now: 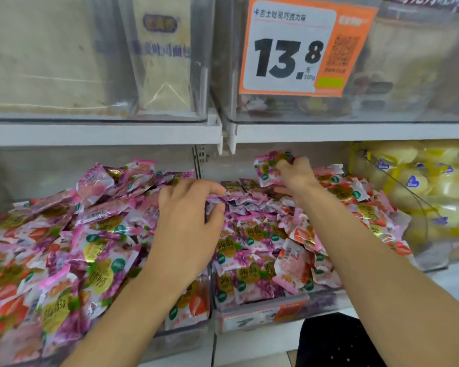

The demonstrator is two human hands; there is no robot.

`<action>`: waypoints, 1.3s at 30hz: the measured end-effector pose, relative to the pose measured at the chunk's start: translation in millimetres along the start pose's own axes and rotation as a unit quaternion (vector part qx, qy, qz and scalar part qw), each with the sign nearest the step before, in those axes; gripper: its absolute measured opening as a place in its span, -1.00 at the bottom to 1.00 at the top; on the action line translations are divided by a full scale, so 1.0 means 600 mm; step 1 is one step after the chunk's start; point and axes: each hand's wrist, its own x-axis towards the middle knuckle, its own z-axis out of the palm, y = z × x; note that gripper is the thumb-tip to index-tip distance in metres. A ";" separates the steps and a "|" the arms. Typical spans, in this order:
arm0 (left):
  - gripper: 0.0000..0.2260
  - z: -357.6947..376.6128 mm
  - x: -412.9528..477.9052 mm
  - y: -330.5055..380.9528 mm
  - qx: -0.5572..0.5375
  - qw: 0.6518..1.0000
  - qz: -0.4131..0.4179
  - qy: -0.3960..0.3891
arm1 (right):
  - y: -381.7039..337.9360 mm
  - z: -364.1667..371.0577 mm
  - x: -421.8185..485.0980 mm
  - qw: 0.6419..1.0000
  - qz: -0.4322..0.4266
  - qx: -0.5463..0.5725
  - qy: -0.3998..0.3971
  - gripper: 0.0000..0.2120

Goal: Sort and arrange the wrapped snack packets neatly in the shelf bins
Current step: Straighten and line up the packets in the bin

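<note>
A shop shelf (104,133) is filling the frame: clear bins of pale bread-like packs are sitting along the top, with an orange price tag (302,46) at upper centre reading 13.8. Below the shelf edge, two clear bins are lying side by side, the left bin (186,337) and the middle bin (263,316), both heaped with pink and purple snack packets (98,260); a bin of yellow packs (414,186) is standing at the right edge.

The sorting step is under way. The right hand (297,176) is reaching to the back of the middle bin, its fingers closed around a purple packet (269,165) lifted clear of the heap. The left hand (188,221) is hovering over the divide between the two bins, thumb and forefinger pinching the pink edge of a packet (217,198) on top of the pile.

Strawberry-printed and grape-printed packets are lying mixed in both bins, so much sorting looks left. The next move probably calls for carrying each held packet to the bin of its own kind and laying it flat.
</note>
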 end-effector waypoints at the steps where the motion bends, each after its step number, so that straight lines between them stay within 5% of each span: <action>1: -0.81 0.000 0.000 0.000 -0.003 1.000 -0.002 0.000 | 0.001 -0.002 0.002 0.998 -0.023 -0.053 0.015 -0.82; 9: -0.81 -0.001 -0.002 -0.002 -0.003 1.000 0.000 0.002 | 0.009 0.020 -0.010 0.915 -0.121 -0.384 0.026 -0.74; 14: -0.81 0.000 -0.002 -0.001 -0.009 1.000 -0.004 0.001 | -0.004 0.004 -0.011 0.908 -0.115 -0.395 -0.076 -0.66; 17: -0.80 -0.001 -0.003 0.000 -0.011 1.000 -0.007 -0.001 | -0.006 -0.003 -0.019 0.893 -0.176 -0.412 -0.048 -0.72; 20: -0.80 -0.001 -0.003 0.001 -0.011 1.000 -0.007 0.000 | -0.006 -0.008 -0.024 0.914 -0.198 -0.354 0.004 -0.80; 23: -0.81 0.000 -0.003 0.000 -0.009 1.000 -0.008 -0.001 | -0.001 0.000 -0.027 0.949 -0.156 -0.273 -0.034 -0.76; 28: -0.81 0.001 -0.003 -0.004 -0.009 1.000 -0.003 -0.002 | 0.004 0.014 -0.027 0.943 -0.120 -0.297 -0.088 -0.71; 33: -0.78 -0.003 -0.003 -0.008 -0.043 0.999 -0.007 0.016 | -0.011 0.006 -0.039 0.976 -0.136 -0.169 0.006 -0.74; 37: -0.76 -0.016 0.005 -0.021 -0.114 0.991 -0.054 0.042 | -0.020 0.052 -0.055 0.991 0.009 -0.035 -0.131 -0.79; 39: -0.77 -0.019 0.006 -0.030 -0.128 0.988 -0.077 0.043 | -0.020 0.090 -0.055 0.985 -0.033 -0.091 -0.143 -0.80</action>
